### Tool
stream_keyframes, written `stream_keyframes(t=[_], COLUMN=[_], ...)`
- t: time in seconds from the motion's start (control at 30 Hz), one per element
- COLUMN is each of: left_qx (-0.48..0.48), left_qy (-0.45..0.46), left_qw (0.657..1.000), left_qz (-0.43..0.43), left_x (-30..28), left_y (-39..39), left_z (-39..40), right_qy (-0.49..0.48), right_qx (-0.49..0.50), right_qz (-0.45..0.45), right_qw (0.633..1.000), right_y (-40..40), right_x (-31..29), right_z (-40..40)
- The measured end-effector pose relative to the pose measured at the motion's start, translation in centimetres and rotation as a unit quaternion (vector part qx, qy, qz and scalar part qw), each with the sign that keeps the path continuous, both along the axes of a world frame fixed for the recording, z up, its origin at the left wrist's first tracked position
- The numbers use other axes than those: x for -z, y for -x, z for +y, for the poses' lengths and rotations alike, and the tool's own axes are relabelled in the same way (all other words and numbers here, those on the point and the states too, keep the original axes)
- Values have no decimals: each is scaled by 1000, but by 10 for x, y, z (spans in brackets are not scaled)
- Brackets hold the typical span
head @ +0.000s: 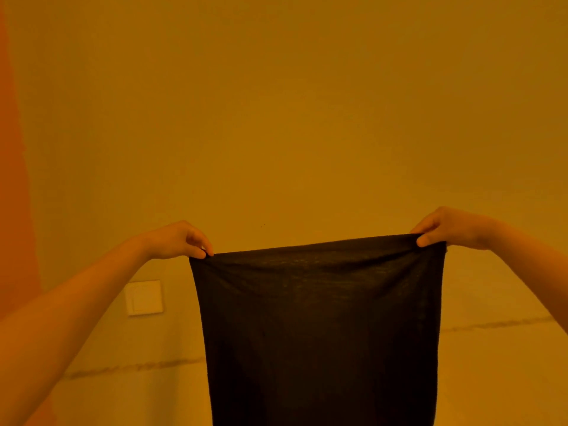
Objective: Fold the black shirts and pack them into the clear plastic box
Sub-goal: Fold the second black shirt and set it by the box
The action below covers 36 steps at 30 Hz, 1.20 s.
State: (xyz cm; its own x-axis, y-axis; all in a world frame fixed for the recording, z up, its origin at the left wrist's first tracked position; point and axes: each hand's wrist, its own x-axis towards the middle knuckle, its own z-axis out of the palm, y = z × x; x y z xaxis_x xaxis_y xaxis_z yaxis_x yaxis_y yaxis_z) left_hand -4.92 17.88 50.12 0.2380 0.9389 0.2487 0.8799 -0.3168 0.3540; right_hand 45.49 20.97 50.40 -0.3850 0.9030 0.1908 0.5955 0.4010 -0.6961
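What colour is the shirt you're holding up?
Black shirt, plain, no pattern visible; head view.

I see the black shirt (pixel 319 327) in the lower centre of the frame as thin knit cloth, matt, with a faint slubbed weave; near its top edge the fabric is sheer enough to let light through. I note soft creases radiating from both upper corners. The wall (pixel 276 118) filling the upper frame reads as painted plaster, matt and smooth, with a faint rough seam line low down. The switch plate (pixel 143 297) at lower left looks like smooth plastic with a slight sheen.
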Motion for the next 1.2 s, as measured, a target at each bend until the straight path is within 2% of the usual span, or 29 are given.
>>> stream_keyframes(t=[0.1,0.3,0.43,0.5,0.57,0.63,0.67,0.7,0.77,0.87,0.97,1.1,1.2], left_qx=[6,-21,-54,-72,-79,-59,-45,-36,-42,-76,-85,-103,-107], left_qy=[-11,-50,-118,-159,-164,-118,-89,-70,-63,-106,-152,-170,-168], left_qw=[1000,998,990,984,983,978,965,947,927,942,958,980,980], left_qz=[6,-21,46,46,-17,-161,-243,-311,-367,-308,-228,-17,21], left_x=[1,2,3,4,7,11,12,13,15,18,16,15,18], left_y=[4,5,4,0,-5,-7,-7,-5,-1,-1,-2,-1,-4], left_z=[1,2,7,11,14,14,13,13,13,13,13,16,19], right_qy=[-18,-15,-45,-32,6,38,56,59,71,52,-7,-72,-120], right_qx=[-3,-3,9,7,-23,-53,-59,-55,-52,0,57,111,148], right_qz=[9,118,166,202,240,222,210,176,96,0,16,35,50], right_qw=[1000,993,985,979,971,973,974,981,991,999,998,991,980], right_y=[2,2,8,11,15,8,3,1,-3,-3,1,2,4], right_x=[0,2,4,5,5,5,6,5,4,2,2,7,10], right_z=[4,8,14,11,9,11,16,11,8,5,6,9,11])
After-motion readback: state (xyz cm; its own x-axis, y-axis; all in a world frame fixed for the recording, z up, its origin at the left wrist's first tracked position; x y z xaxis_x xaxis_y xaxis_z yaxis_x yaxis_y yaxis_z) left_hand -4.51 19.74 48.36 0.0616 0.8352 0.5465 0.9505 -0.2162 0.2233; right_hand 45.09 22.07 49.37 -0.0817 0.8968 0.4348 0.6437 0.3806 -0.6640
